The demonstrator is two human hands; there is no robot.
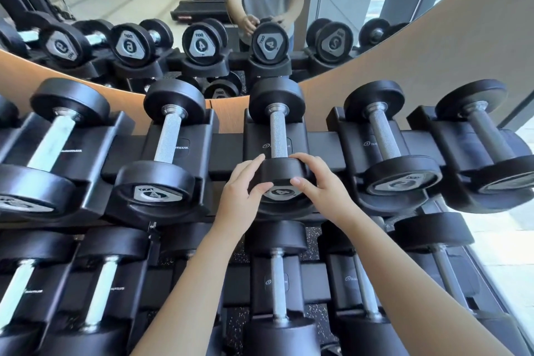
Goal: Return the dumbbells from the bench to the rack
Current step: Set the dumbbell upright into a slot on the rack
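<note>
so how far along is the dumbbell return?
Done: the neighbouring 4 dumbbell sits in its cradle on the top row of the rack. In hand: left hand and right hand grip the near head of the middle 4 dumbbell, which looks seated in its cradle but isn't released. Left: letting go. The bench is out of view, so I can't tell whether more remain.

head view, close, looking down over rack [318, 150]

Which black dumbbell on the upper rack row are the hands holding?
The middle black round-headed dumbbell with a knurled steel handle: it alone has the left hand and right hand holding its near head.
</note>
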